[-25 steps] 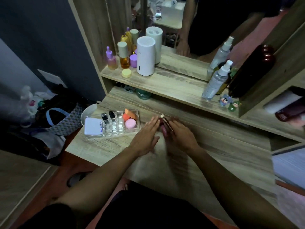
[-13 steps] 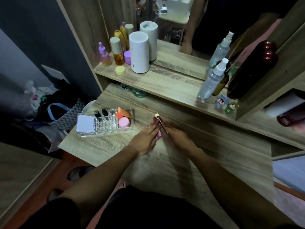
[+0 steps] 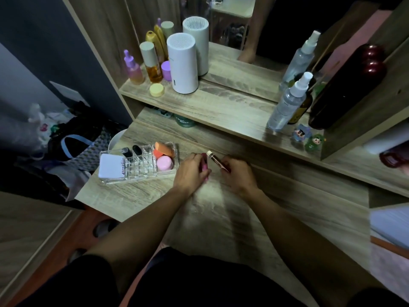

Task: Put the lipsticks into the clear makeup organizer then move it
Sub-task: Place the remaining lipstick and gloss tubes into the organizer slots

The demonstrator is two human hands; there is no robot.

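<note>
The right hand (image 3: 238, 175) is gripping a slim dark red lipstick (image 3: 218, 162), its pale cap pointing far and left. The left hand (image 3: 192, 171) is closing around a pink lipstick (image 3: 205, 166) just beside it. The clear organizer (image 3: 139, 165) is sitting on the table (image 3: 276, 209), just left of the hands.

Both hands low, side by side.
Left hand (image 3: 192, 170) curled, fingers closed; right hand (image 3: 238, 173) pinching, both bare forearms extended forward.
</note>
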